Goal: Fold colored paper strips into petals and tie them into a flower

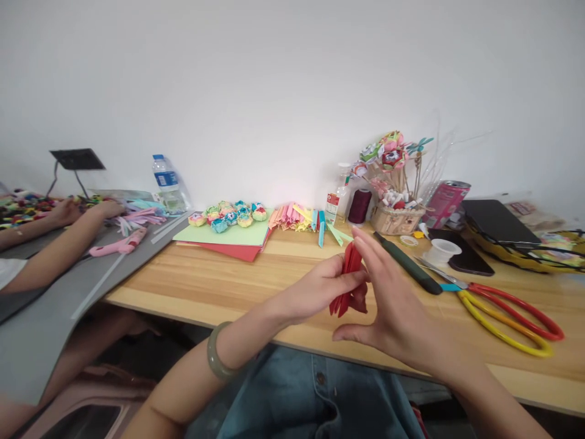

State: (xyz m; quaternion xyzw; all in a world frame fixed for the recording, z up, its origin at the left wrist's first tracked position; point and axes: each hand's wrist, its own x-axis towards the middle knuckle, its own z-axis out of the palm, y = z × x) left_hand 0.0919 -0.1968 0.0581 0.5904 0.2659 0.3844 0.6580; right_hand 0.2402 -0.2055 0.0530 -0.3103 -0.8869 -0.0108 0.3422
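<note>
1 bare left hand (325,281): grip pinched firmly on 1 red folded-paper bundle (351,259), above pale-wood bench (219,285), near side. 1 bare right hand (400,311): spread, holding nothing; contact unclear. Likely faults: slack pinch, folds fanning; hard right-hand push, folds skewing.

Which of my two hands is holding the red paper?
Your left hand, on the arm with the bracelet: it grips the red paper, while your right hand is open beside it.

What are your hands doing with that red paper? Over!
Left hand gripping folded red paper. Right hand open beside it, contact unclear. Scissors lying to the right, seemingly not in the way.
</note>
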